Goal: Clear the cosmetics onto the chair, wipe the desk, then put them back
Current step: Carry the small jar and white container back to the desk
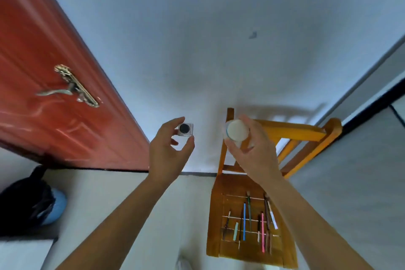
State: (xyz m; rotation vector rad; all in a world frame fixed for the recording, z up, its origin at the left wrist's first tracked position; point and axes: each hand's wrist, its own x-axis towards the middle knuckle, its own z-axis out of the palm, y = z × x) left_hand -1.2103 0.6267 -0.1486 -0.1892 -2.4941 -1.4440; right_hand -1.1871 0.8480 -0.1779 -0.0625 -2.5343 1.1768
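My left hand pinches a small clear square jar with a black round lid between thumb and fingers, held up in front of the white wall. My right hand grips a white round container, its top facing the camera, above the back of the chair. A yellow wooden chair stands below my right arm. Several cosmetic pencils and brushes lie side by side on its seat. The desk is out of view.
A red door with a brass handle stands at the left. A dark bag on something blue lies on the floor at the lower left. The white wall is right behind the chair.
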